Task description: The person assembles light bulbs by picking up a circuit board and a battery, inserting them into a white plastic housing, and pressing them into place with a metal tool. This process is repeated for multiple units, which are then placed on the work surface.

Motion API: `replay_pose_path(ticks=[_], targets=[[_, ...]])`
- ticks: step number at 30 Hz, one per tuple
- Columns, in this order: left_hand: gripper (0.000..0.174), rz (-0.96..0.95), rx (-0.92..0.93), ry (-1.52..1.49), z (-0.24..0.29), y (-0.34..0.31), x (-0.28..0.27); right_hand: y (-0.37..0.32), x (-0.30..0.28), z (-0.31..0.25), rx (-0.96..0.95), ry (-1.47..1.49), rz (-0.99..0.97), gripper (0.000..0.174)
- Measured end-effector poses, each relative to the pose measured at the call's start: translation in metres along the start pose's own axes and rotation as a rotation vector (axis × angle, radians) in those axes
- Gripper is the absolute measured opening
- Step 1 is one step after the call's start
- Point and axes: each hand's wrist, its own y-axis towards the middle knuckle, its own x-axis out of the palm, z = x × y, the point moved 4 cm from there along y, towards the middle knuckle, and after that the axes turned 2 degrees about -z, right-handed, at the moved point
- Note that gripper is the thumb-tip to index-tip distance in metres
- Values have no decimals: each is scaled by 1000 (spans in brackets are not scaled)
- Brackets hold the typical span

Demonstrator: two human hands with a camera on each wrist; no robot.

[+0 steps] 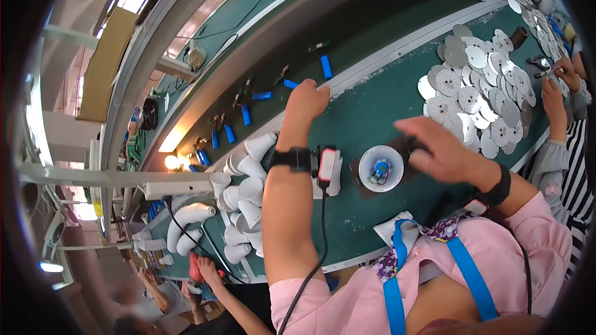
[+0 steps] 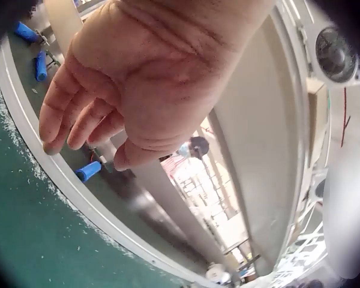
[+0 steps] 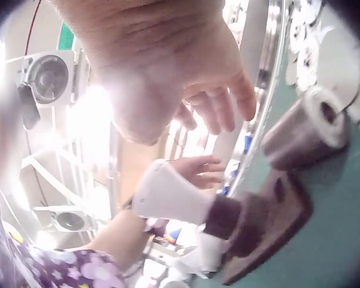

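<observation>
Over the pale rail (image 1: 397, 56) edging the green table (image 1: 351, 229), the left hand (image 1: 305, 102) was held out, its fingers loosely bent and nothing gripped. Just beside it, one of several blue cylinders (image 1: 246, 115) with small attached parts was seen; these were spread in a loose line beyond the rail. The right hand (image 1: 444, 149) was likewise held unclenched, with nothing grasped, and was raised near a white cup (image 1: 370, 160). By the right wrist camera, this flared cup was shown seated narrow end down in a brown holder (image 3: 252, 225), with a brown cylinder (image 3: 300, 135) placed near it. A blue part (image 1: 381, 170) with wires was contained within the cup. Beyond the right hand, many white discs (image 1: 465, 96) were heaped on the table, while on the far side of the left forearm more white cups (image 1: 251, 191) were piled. At the far right edge, work was being done by another person's hands (image 1: 554, 96).
</observation>
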Motion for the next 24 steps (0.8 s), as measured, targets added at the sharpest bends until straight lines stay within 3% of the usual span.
replay_pose_path(ticks=[1,2,5,7,8,10,13,14,15,17,18,20,22,24], targets=[[43,31,3,318,4,16,4,8,3,-21,-160,-29,-22,58],[43,23,14,323,8,27,10,14,8,-36,-276,-49,-59,63],[36,99,-28,371,15,51,28,19,29,-33,-338,-137,-173,62],[33,185,-20,404,15,63,32,25,4,-18,-160,12,119,55],[33,172,-14,402,12,69,36,26,-3,-8,-147,11,120,55],[31,263,15,391,10,75,38,22,-21,35,276,498,278,49],[30,290,7,346,13,69,41,12,-34,78,619,639,301,47],[30,312,28,325,9,68,40,7,-36,91,627,636,305,47],[30,307,28,322,3,69,40,7,-43,99,532,370,359,47],[29,321,219,178,-4,64,35,2,-50,96,341,-154,383,44],[29,329,209,185,0,50,27,4,-55,85,331,-145,379,44],[30,234,281,-95,22,9,14,9,-62,49,119,-887,477,42],[25,330,410,-149,33,-36,9,10,-54,35,29,-748,505,40],[25,403,583,-137,50,-88,7,14,-28,32,561,582,134,41]])
